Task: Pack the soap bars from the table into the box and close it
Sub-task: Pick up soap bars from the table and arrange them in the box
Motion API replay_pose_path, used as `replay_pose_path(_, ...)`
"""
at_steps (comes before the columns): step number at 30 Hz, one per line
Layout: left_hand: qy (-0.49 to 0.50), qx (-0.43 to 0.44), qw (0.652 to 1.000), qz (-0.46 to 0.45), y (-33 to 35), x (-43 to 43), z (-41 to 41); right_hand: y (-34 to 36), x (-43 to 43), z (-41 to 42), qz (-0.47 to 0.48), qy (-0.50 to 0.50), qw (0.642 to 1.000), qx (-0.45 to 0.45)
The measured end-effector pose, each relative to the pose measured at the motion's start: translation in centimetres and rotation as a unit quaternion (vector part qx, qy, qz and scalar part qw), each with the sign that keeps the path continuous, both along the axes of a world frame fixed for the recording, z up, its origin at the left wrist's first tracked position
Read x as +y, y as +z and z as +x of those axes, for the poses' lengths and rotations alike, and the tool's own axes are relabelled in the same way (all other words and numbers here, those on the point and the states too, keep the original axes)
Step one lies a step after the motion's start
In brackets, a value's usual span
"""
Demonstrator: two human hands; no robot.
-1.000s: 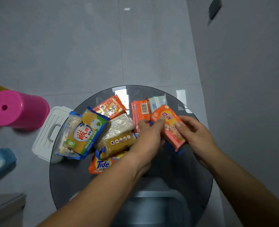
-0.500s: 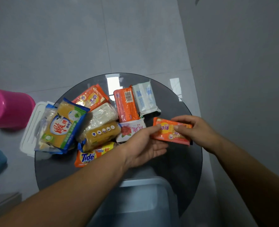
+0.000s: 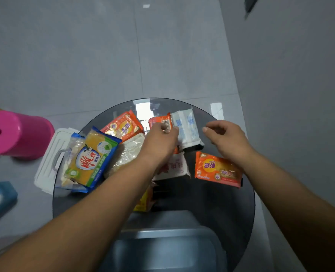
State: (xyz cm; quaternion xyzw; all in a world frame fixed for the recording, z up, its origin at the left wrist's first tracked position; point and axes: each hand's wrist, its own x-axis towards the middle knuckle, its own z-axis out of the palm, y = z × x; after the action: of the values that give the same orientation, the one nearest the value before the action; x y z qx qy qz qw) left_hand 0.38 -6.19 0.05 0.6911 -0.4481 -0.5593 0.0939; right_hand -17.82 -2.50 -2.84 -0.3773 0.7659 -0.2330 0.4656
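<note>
Soap bars (image 3: 92,160): 8 on table (image 3: 211,203); left fingers (image 3: 162,127) grip 1 orange bar (image 3: 155,121); right fingers (image 3: 207,128) slack, empty.

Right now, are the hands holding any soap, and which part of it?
The left hand curls its fingers on the top face of the orange barcode bar; a real grip cannot be told. The right hand holds nothing.

Round glass table (image 3: 221,203), left hand (image 3: 160,142) gripping barcoded orange soap bar (image 3: 158,120), right hand (image 3: 225,138) loosely curled
</note>
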Motion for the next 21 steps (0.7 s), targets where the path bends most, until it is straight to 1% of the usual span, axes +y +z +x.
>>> replay_pose_path(2,0.002,-0.015,0.998,-0.066,0.0,0.0,-0.6,-0.7,-1.8,1.4,0.018,-0.012,0.999,-0.026)
replay_pose_path(3,0.022,-0.013,0.997,-0.069,0.0,-0.1,-0.7,-1.0,-2.5,2.0,0.023,-0.017,0.999,-0.032)
replay_pose_path(4,0.053,-0.003,0.997,-0.05,-0.1,-0.3,-0.7,-1.3,-3.0,2.5,0.025,-0.023,0.999,-0.035)
replay_pose_path(6,0.111,0.025,0.993,0.016,-0.2,-0.9,-0.6,-1.8,-3.4,2.9,0.028,-0.035,0.998,-0.035)
replay_pose_path(7,0.125,0.034,0.991,0.044,-0.3,-1.1,-0.6,-2.0,-3.5,3.1,0.033,-0.04,0.998,-0.038)
replay_pose_path(9,0.119,0.03,0.99,0.066,-0.4,-1.4,-0.8,-2.0,-3.4,3.2,0.043,-0.053,0.996,-0.053)
replay_pose_path(15,0.092,0.012,0.994,0.05,-1.0,-1.3,-1.3,-1.6,-3.1,2.8,0.043,-0.067,0.994,-0.075)
replay_pose_path(21,0.101,0.063,0.991,0.057,-1.1,-0.8,-0.9,-2.1,-2.7,1.9,0.032,-0.06,0.995,-0.07)
